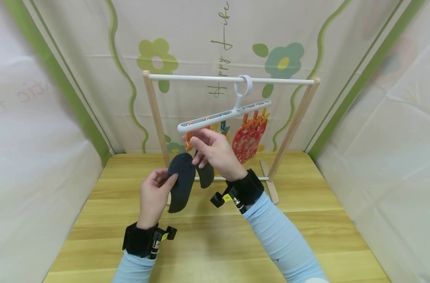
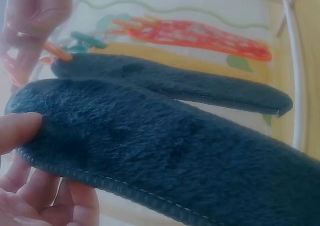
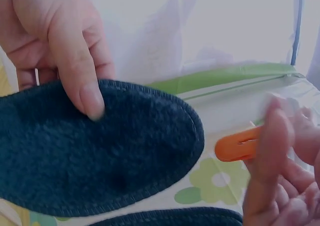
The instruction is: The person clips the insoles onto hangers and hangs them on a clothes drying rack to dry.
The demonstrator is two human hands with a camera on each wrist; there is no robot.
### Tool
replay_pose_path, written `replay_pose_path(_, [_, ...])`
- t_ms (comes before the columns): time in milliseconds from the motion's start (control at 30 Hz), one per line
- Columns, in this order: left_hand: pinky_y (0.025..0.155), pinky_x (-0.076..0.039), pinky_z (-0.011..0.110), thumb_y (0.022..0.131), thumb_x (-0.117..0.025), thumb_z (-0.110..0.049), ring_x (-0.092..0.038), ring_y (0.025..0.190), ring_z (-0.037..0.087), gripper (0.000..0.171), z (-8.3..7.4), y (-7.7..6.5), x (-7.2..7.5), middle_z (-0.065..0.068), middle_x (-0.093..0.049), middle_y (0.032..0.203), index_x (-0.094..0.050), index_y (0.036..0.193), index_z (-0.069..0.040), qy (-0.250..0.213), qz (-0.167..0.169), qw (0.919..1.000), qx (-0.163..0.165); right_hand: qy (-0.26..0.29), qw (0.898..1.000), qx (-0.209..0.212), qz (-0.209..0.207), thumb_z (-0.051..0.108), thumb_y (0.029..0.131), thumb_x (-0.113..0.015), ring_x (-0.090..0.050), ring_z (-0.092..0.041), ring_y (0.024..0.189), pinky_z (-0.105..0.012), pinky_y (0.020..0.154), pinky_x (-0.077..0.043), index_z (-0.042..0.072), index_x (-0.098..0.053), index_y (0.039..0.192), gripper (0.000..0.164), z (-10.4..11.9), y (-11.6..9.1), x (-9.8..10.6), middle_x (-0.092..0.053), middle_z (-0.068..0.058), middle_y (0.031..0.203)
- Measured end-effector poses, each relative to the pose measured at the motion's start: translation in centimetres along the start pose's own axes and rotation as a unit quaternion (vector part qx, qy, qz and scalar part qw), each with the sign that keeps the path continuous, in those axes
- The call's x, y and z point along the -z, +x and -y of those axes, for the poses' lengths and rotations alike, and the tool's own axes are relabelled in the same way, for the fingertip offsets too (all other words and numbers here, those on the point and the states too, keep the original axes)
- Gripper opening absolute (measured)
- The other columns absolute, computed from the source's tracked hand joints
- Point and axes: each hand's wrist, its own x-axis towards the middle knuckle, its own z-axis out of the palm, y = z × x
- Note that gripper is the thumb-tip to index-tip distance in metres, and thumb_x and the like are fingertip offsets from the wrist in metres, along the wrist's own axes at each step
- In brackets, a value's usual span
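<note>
A dark fleece insole (image 1: 181,182) with a stitched edge is tilted below the left end of the white hanger (image 1: 207,120). My left hand (image 1: 154,196) pinches its edge, thumb on the fuzzy face (image 2: 150,146) and fingers behind. My right hand (image 1: 218,151) is raised under the hanger, its thumb and fingers around an orange clip (image 1: 189,141). That clip (image 3: 237,145) points toward the insole's rounded end, apart from it. A second dark insole (image 1: 205,175) hangs just behind, its top at another orange clip (image 2: 57,50).
Further along the hanger hang a red patterned insole (image 1: 248,141) on several orange and yellow clips, and a yellow piece (image 2: 165,58) near a green clip (image 1: 224,126). The hanger hooks over a white rail (image 1: 200,78) between wooden posts (image 1: 293,129), standing on a wooden table (image 1: 215,236).
</note>
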Motion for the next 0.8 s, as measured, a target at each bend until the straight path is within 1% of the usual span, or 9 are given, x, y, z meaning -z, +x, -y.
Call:
replay_pose_path(100, [0.074, -0.054, 0.024, 0.092, -0.074, -0.018, -0.065, 0.088, 0.021, 0.026, 0.1, 0.1, -0.1, 0.012, -0.068, 0.101, -0.064, 0.109, -0.001, 0.008, -0.009, 0.9999, -0.002, 0.000, 1.000, 0.017, -0.017, 0.018, 0.102, -0.057, -0.052, -0.013, 0.048, -0.023, 0.045, -0.046, 0.007, -0.060, 0.134, 0.034, -0.1, 0.1, -0.4, -0.069, -0.015, 0.110])
replay_pose_path(200, [0.074, -0.054, 0.024, 0.091, -0.074, -0.017, -0.065, 0.087, 0.021, 0.025, 0.1, 0.1, -0.2, 0.011, -0.069, 0.101, -0.064, 0.109, -0.002, 0.011, -0.014, 0.9999, -0.002, 0.014, 0.999, 0.027, -0.033, 0.015, 0.101, -0.058, -0.043, -0.011, 0.043, -0.021, 0.041, -0.040, 0.005, -0.061, 0.132, 0.033, -0.2, 0.2, -0.9, -0.070, -0.011, 0.114])
replay_pose_path(433, [0.074, -0.055, 0.024, 0.091, -0.074, -0.015, -0.065, 0.088, 0.021, 0.024, 0.1, 0.2, -0.3, 0.011, -0.068, 0.102, -0.064, 0.109, -0.002, 0.011, -0.016, 0.9998, 0.003, 0.036, 0.997, 0.022, -0.070, 0.016, 0.099, -0.059, -0.041, -0.011, 0.043, -0.020, 0.041, -0.038, 0.003, -0.064, 0.128, 0.032, -0.3, 0.2, -1.6, -0.070, -0.017, 0.111])
replay_pose_path(667, [0.074, -0.055, 0.024, 0.091, -0.074, -0.016, -0.065, 0.086, 0.021, 0.025, 0.2, 0.1, -0.6, 0.011, -0.068, 0.101, -0.064, 0.109, -0.002, 0.013, -0.020, 0.9997, -0.004, 0.039, 0.994, 0.019, -0.105, 0.021, 0.098, -0.060, -0.042, -0.010, 0.044, -0.021, 0.040, -0.037, 0.005, -0.068, 0.122, 0.030, -0.4, 0.3, -2.0, -0.073, -0.011, 0.104])
replay_pose_path(800, [0.074, -0.055, 0.024, 0.091, -0.074, -0.016, -0.066, 0.086, 0.021, 0.025, 0.2, 0.1, -0.7, 0.011, -0.068, 0.101, -0.064, 0.109, -0.002, 0.010, -0.020, 0.9997, -0.008, 0.039, 0.992, 0.021, -0.115, 0.023, 0.098, -0.061, -0.043, -0.009, 0.045, -0.020, 0.040, -0.037, 0.003, -0.069, 0.120, 0.030, -0.5, 0.4, -2.2, -0.073, -0.010, 0.102])
